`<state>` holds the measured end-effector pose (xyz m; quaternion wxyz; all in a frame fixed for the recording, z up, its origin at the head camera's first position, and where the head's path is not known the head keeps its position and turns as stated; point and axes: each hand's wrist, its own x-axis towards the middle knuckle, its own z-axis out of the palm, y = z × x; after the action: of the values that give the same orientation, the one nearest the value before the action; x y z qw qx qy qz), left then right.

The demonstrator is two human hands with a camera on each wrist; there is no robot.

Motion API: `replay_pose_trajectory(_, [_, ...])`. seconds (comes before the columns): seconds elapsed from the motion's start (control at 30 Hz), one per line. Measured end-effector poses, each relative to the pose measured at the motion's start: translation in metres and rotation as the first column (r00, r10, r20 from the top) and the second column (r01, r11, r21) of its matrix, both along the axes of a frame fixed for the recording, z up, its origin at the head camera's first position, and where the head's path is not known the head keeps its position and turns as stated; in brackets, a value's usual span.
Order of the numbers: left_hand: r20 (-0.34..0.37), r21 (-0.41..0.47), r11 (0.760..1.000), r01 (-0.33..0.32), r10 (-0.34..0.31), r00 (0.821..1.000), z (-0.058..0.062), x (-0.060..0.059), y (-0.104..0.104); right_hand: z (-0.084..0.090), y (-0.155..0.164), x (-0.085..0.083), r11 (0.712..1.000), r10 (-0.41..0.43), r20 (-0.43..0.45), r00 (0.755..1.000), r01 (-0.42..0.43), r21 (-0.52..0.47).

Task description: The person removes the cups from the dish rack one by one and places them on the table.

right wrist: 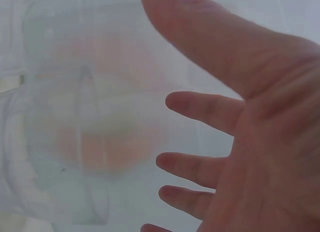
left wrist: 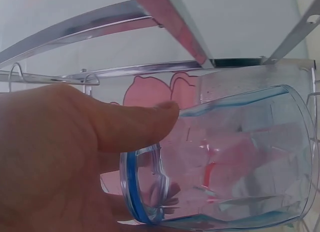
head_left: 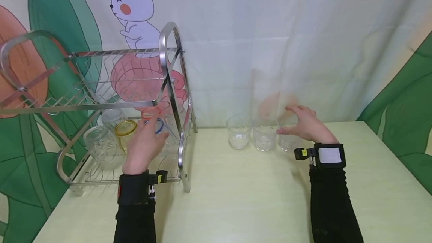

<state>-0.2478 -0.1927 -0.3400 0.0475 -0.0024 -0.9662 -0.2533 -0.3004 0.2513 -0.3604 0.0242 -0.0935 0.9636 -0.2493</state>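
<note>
Black sleeves (head_left: 332, 201) lie near; left hand (head_left: 143, 145) pinches a blue-rimmed jar (left wrist: 250, 182) in the rack (head_left: 108, 106); right hand (head_left: 306, 125), fingers spread, is beside far glasses (head_left: 264, 138).

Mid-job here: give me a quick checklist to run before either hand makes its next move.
1. Left hand at the blue-rimmed jar: ok, its thumb is by the rim.
2. Left-hand hold secure: cannot tell, contact is unclear.
3. Overhead clearance: not ok, the upper shelf is above and may limit lifting.
4. Right hand wrapped round the rightmost clear glass: not ok, its fingers are spread.
5. Room beside that glass: not ok, the middle clear glass stands close.
6. Both glasses standing on the table: ok.
</note>
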Motion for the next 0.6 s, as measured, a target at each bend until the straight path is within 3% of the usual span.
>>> replay_pose_trajectory(0.6, [-0.029,0.012,1.0,-0.021,0.021,0.999,0.016,0.019,-0.001,0.041,-0.001,0.035,0.997,0.062,-0.097,0.993,-0.067,-0.045])
